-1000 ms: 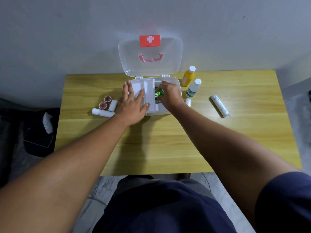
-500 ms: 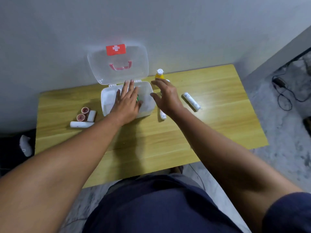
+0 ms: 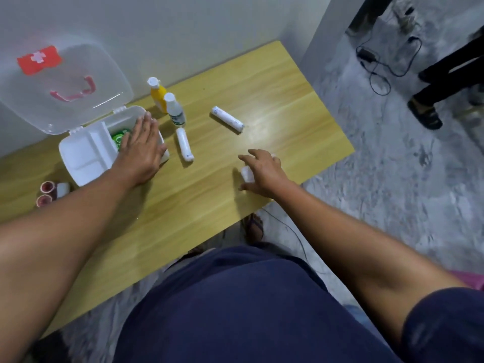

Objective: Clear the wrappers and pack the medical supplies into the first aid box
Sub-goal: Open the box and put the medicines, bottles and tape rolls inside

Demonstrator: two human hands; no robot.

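Note:
The white first aid box (image 3: pixel 78 163) stands open at the table's back left, its clear lid (image 3: pixel 65 82) leaning on the wall. A green item (image 3: pixel 119 138) lies inside. My left hand (image 3: pixel 142 150) rests flat on the box's right side, fingers straight. My right hand (image 3: pixel 262 171) arches over a small white piece (image 3: pixel 246 174) near the table's right front edge, thumb and fingers spread around it, not closed. Two white wrapped rolls (image 3: pixel 184 144) (image 3: pixel 227 119) lie between the hands. A yellow bottle (image 3: pixel 158 96) and a white bottle (image 3: pixel 175 111) stand beside the box.
Two pinkish tape rolls (image 3: pixel 45 193) and a short white roll (image 3: pixel 62 188) lie left of the box. The wooden table (image 3: pixel 209 205) ends close behind my right hand. On the floor to the right are cables (image 3: pixel 379 66) and another person's legs (image 3: pixel 445 82).
My right hand left the box and swung right and toward me, down to the small white piece. The view turned right. My left hand stayed on the box.

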